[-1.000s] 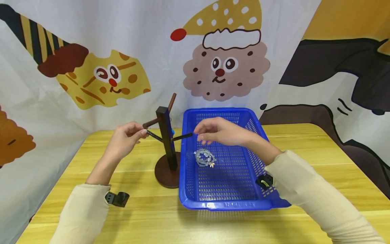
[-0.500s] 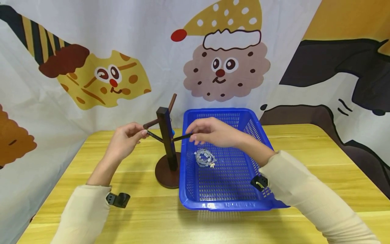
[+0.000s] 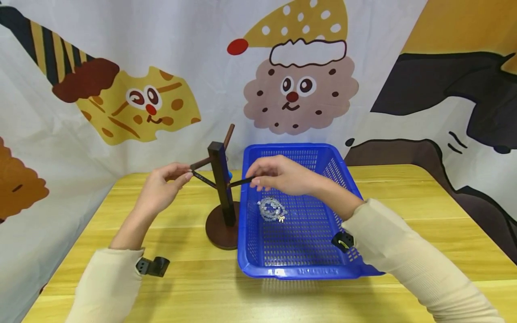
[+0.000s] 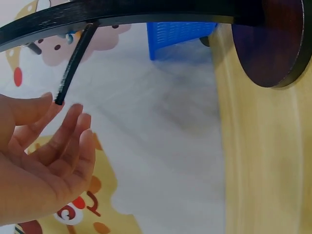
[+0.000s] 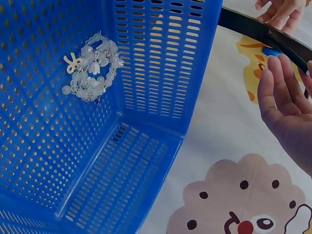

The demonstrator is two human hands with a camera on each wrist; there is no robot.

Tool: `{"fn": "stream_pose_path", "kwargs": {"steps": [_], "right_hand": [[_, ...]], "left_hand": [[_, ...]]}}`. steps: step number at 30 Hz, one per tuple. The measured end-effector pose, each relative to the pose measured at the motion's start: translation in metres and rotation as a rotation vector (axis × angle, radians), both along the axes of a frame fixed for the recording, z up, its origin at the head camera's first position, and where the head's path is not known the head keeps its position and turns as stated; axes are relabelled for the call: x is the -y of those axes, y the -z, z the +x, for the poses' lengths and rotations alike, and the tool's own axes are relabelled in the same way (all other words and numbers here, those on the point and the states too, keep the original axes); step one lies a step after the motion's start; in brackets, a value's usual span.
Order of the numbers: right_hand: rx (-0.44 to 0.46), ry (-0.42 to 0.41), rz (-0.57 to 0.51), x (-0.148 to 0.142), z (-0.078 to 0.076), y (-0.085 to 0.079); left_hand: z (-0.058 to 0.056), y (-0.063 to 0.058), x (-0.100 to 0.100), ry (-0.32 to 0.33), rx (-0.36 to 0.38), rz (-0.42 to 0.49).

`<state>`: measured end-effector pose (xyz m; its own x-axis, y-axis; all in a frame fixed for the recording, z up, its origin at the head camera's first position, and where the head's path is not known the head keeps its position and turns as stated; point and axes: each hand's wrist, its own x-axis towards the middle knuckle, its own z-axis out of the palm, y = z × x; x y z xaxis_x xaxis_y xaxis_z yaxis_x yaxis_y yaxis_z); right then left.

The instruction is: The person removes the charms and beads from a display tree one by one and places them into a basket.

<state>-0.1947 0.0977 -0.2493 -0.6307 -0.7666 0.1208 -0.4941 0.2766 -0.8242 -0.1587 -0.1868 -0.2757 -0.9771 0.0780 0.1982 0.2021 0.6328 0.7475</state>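
A dark wooden peg stand (image 3: 223, 193) rises from a round base left of the blue basket. My left hand (image 3: 163, 186) is at the tip of its lower left peg (image 4: 73, 68). In the left wrist view that peg's end shows beside thumb and index finger, the other fingers loosely bent. My right hand (image 3: 288, 175) pinches the right peg (image 3: 241, 181) near its tip, above the basket; the right wrist view cuts off its thumb. A clear bead bracelet (image 5: 95, 68) with a bow charm lies coiled in the basket. Something small and blue (image 3: 230, 175) is mostly hidden behind the post.
The blue plastic basket (image 3: 299, 271) stands against the stand's right side, its wall overlapping the round base in the head view. Both are on a wood-patterned table (image 3: 181, 287). A printed cloth (image 3: 218, 58) hangs at the back.
My right hand has moved left onto the right peg and taken hold of its end. The left hand has slipped slightly left, baring more of its peg's tip. Stand and basket stay put.
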Motion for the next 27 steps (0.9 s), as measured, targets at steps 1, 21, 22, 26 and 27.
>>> {"fn": "stream_pose_path", "kwargs": {"steps": [1, 21, 22, 26, 27], "right_hand": [[0.001, 0.002, 0.001, 0.000, 0.000, 0.000], [0.010, 0.011, -0.007, 0.001, -0.001, -0.002], [0.009, 0.012, -0.011, 0.001, -0.001, -0.002], [0.006, 0.012, -0.021, 0.001, -0.001, -0.002], [0.006, 0.011, -0.023, 0.001, -0.001, -0.002]], "left_hand": [[0.001, -0.002, 0.001, -0.003, -0.014, 0.001], [0.045, -0.051, -0.022, 0.039, -0.180, 0.012], [0.047, -0.052, -0.024, 0.039, -0.187, 0.017], [0.054, -0.057, -0.032, 0.020, -0.237, 0.026], [0.055, -0.058, -0.034, 0.012, -0.253, 0.027]]}}
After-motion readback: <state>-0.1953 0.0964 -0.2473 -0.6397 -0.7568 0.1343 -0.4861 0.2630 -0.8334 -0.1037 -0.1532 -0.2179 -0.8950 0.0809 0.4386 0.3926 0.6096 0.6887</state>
